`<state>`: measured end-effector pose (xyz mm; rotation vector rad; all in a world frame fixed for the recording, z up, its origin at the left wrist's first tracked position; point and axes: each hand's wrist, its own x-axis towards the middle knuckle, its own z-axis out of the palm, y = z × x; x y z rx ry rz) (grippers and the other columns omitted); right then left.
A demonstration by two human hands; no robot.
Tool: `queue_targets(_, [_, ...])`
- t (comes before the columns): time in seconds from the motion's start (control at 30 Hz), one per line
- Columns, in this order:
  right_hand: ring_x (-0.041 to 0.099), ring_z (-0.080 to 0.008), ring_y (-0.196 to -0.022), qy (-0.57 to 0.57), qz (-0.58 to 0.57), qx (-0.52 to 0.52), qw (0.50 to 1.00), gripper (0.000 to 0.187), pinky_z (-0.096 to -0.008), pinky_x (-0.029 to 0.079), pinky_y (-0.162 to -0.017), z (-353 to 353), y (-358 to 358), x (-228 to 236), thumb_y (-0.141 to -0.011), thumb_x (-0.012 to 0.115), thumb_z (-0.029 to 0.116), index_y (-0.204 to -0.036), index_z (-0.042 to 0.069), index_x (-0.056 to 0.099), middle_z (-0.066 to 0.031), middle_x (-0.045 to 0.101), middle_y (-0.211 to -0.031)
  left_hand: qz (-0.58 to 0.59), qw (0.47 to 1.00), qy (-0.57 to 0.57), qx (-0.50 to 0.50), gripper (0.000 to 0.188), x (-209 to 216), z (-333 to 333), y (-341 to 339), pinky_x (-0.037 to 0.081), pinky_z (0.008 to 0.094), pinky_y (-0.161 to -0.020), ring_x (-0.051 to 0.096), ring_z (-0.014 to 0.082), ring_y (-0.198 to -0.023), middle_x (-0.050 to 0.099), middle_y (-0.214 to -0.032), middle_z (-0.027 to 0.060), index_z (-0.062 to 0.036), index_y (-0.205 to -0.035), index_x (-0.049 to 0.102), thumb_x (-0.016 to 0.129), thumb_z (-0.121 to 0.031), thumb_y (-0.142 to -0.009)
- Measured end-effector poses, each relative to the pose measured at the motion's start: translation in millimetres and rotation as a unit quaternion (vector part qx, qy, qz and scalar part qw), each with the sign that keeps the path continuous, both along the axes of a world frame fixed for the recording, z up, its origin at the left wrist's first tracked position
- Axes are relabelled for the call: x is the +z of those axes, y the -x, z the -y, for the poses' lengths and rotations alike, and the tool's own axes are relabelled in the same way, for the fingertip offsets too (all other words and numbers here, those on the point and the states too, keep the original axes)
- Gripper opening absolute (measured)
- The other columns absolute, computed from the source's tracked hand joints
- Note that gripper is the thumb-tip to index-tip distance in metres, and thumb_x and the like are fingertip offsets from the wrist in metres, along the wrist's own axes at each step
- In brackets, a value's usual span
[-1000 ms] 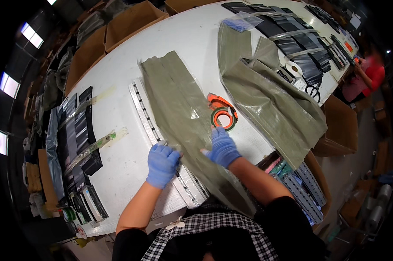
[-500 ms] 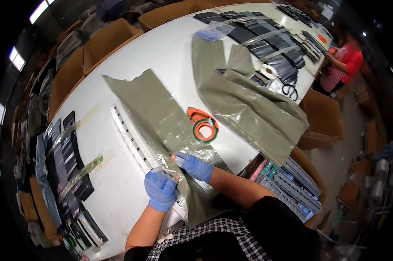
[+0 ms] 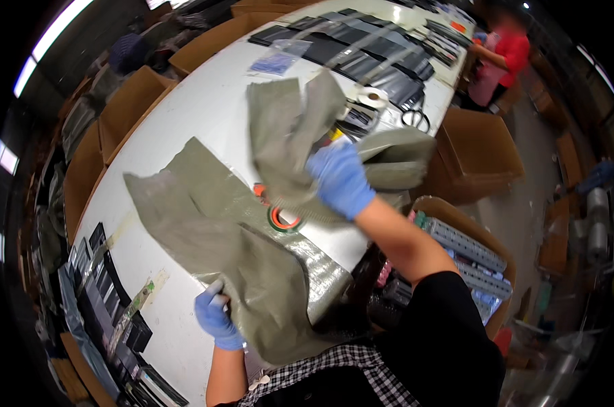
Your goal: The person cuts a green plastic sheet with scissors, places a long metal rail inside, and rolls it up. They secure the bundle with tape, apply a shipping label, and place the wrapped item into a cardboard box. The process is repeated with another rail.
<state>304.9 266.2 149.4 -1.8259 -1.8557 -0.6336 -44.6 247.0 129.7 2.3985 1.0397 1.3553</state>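
An olive woven plastic sheet (image 3: 246, 261) lies along the table in front of me, its near end draping over my apron. My left hand (image 3: 217, 315), in a blue glove, is closed on this sheet's left edge. Further right, my gloved right hand (image 3: 339, 180), smeared by motion, grips a second olive woven sheet (image 3: 276, 129), which is bunched and partly lifted. Between the two sheets sits an orange-and-green tape dispenser (image 3: 285, 218), partly covered. The pale slotted strips are hidden from view.
Black flat packs (image 3: 347, 47) bound with clear tape lie at the far end, near scissors (image 3: 415, 121) and a white roll (image 3: 373, 98). More dark packs (image 3: 110, 271) line the left edge. An open carton (image 3: 500, 271) with grey slotted strips stands right. A co-worker (image 3: 504, 57) stands far right.
My right hand has left the near sheet and moved up and right onto the second sheet, bunching it leftward. The near sheet now covers the slotted strips; my left hand has shifted down-left.
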Motion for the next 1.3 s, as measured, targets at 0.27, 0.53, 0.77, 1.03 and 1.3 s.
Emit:
queue_targets(0.27, [0.058, -0.0342, -0.098, 0.016, -0.414, 0.362, 0.835, 0.067, -0.0507, 0.045, -0.089, 216.5, 114.0, 67.7, -0.074, 0.079, 0.040, -0.120, 0.000, 0.053, -0.0130, 0.060, -0.102, 0.047, 0.877, -0.205, -0.432, 0.007, 80.7, 48.3, -35.6, 0.047, 0.0405, -0.066, 0.058, 0.0240, -0.072, 0.064, -0.090, 0.0066, -0.0144, -0.089, 0.055, 0.061, -0.018, -0.089])
queue_targets(0.53, [0.063, -0.0264, -0.097, -0.003, -0.486, -0.084, 0.870, 0.059, -0.0349, 0.051, -0.083, 392.4, 165.8, 64.6, -0.070, 0.082, 0.035, -0.113, 0.002, 0.058, -0.0069, 0.065, -0.103, 0.090, 0.535, 0.001, -0.840, 0.037, 114.7, 189.1, -179.2, 0.054, 0.0357, -0.065, 0.065, 0.0262, -0.077, 0.066, -0.104, 0.0138, -0.0100, -0.116, 0.055, 0.068, -0.011, -0.081])
queue_targets(0.77, [0.063, -0.0243, -0.100, -0.236, -0.317, -0.550, 0.736, 0.062, -0.0387, 0.052, -0.087, 629.9, 140.3, 66.1, -0.073, 0.079, 0.030, -0.120, -0.002, 0.056, -0.0132, 0.064, -0.113, 0.023, 0.493, 0.078, -0.866, 0.066, 88.9, 261.0, -220.8, 0.051, 0.0418, -0.089, 0.059, 0.0369, -0.106, 0.057, -0.121, 0.0200, -0.0087, -0.141, 0.045, 0.069, -0.007, -0.080])
queue_targets(1.03, [0.061, -0.0367, -0.086, 0.152, -0.089, -0.514, 0.840, 0.028, -0.0447, 0.049, -0.076, 637.6, -34.6, 19.3, -0.068, 0.069, 0.010, -0.094, 0.004, 0.059, -0.0160, 0.062, -0.091, -0.263, 0.724, 0.303, -0.561, 0.041, -20.9, 190.6, -194.9, 0.048, 0.0379, -0.093, 0.060, 0.0325, -0.104, 0.062, -0.110, 0.0149, -0.0066, -0.121, 0.059, 0.068, -0.005, -0.081])
queue_targets(1.3, [0.062, -0.0266, -0.097, 0.431, -0.101, -0.142, 0.885, 0.018, -0.0426, 0.047, -0.083, 368.1, -164.2, -203.9, -0.078, 0.063, 0.017, -0.095, 0.015, 0.069, -0.0075, 0.066, -0.095, -0.312, 0.932, 0.124, -0.133, 0.051, -58.9, 153.5, -118.9, 0.040, 0.0428, -0.103, 0.049, 0.0365, -0.120, 0.051, -0.129, 0.0179, -0.0069, -0.123, 0.057, 0.071, -0.003, -0.074])
